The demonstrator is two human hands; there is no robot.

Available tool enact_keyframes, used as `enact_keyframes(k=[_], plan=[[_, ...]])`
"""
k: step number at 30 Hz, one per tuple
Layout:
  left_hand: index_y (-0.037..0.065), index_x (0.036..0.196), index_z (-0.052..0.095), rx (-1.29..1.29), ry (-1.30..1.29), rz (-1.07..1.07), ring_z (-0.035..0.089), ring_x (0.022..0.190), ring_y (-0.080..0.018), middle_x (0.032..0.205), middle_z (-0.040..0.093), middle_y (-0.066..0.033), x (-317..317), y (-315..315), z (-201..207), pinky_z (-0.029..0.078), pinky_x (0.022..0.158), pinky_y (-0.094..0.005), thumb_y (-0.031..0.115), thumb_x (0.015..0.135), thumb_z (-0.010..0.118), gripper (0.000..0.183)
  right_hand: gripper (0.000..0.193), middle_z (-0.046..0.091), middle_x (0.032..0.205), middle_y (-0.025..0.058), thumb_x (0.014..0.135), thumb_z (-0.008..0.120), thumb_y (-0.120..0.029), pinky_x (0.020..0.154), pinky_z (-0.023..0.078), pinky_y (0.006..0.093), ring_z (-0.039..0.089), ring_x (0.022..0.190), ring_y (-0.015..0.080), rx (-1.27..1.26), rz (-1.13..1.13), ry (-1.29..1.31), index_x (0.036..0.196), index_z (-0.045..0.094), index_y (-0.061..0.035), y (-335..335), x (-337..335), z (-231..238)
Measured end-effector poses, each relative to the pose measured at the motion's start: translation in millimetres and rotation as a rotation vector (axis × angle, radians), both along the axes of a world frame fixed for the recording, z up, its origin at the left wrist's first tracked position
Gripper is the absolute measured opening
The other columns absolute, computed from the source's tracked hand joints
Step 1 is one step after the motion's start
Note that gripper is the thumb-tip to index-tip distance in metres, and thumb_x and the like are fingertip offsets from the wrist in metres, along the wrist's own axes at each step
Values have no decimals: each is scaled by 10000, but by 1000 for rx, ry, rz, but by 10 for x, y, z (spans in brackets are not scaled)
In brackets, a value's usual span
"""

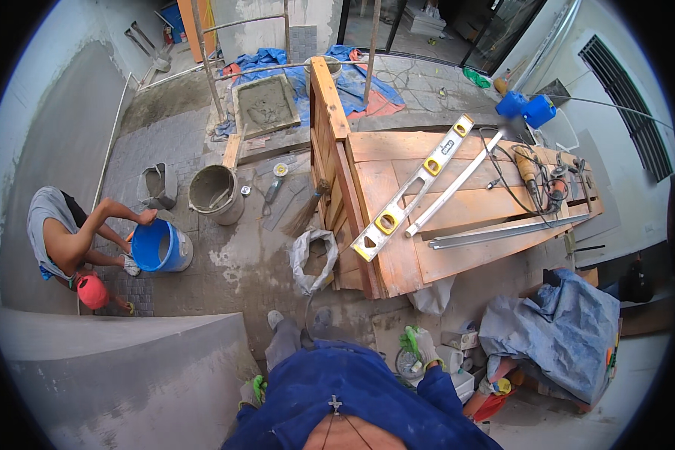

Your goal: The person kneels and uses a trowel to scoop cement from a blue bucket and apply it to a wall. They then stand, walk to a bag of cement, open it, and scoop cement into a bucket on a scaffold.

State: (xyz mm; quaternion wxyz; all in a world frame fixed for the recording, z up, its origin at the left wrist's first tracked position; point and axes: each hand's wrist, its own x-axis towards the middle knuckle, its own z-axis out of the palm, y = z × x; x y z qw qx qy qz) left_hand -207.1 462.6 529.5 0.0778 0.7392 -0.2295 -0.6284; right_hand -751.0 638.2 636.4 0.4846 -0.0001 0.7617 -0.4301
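My left hand (252,391), in a white glove with green fingers, hangs at my left side beside a grey wall panel. My blue shirt covers part of it, and whether its fingers are closed cannot be made out. On the other side, my right hand (421,346) wears a matching glove. Its green fingers look extended, with no held object visible. Just below them is a clear round plastic container (409,366); contact between the two is unclear. White tubs (451,358) and a small carton (460,340) sit to the right of that hand.
Ahead stands a wooden workbench (397,262) bearing a spirit level (414,187), metal strips, an angle grinder (557,187) and cables. A person (64,232) bends over a blue bucket (157,247) at left. A mortar bucket (216,196), sack (313,262) and covered stack (551,330) occupy the floor.
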Motion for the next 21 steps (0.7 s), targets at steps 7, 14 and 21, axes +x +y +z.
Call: enact_keyframes(k=[7,14,21], plan=[[82,887,672,-5,9,142,545,453,-204,651,608,-57,-363,-359,478,416,388,-351,208,951,667,141,263,727,899,175,1002,612,-259,611,574,368,704,701,275,74,-37,-148,1090,620,-12,161,285,-301],[84,837,609,-179,-49,158,540,461,-191,647,589,-53,-739,-981,1205,453,422,-357,172,949,683,161,270,742,912,174,996,591,-267,621,582,379,731,745,281,122,242,-77,1080,632,-14,702,439,-1039],[51,956,636,-289,-4,-82,586,520,-153,693,609,-51,-1066,-1853,1479,485,451,-292,91,931,704,82,266,738,815,138,994,579,-271,604,570,361,720,658,251,72,6,-111,976,670,-21,208,762,-842]])
